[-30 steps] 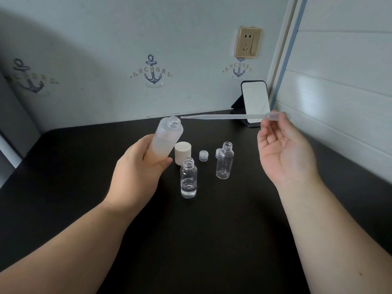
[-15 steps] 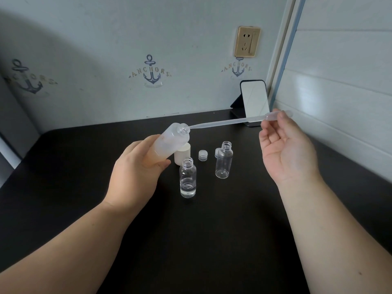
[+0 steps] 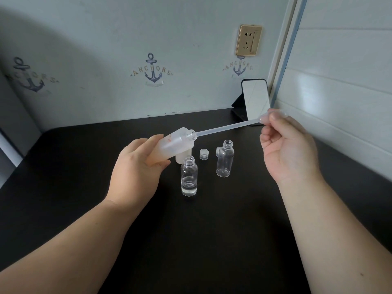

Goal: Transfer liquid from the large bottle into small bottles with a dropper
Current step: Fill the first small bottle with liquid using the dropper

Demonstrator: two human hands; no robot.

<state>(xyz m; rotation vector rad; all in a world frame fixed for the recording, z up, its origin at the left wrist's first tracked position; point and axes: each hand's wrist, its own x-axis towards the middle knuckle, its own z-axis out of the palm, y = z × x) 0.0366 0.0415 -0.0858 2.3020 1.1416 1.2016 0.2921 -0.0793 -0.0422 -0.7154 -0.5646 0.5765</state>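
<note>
Head view: the left hand point(image 3: 135, 166) grips the frosted white plastic large bottle point(image 3: 174, 145), tilted above the black bench point(image 3: 63, 166). The right hand point(image 3: 286, 145) pinches the bulb of the translucent plastic dropper point(image 3: 229, 128), whose tip sits in the bottle's mouth. Two small clear bottles stand uncapped below: the nearer point(image 3: 189, 177) holds some liquid, the farther point(image 3: 225, 159) appears empty.

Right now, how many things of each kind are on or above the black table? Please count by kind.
Large frosted bottle: 1
Small clear bottles: 2
Dropper: 1
Small clear caps: 2
Large white cap: 1
Standing mirror: 1
Total: 8
</note>
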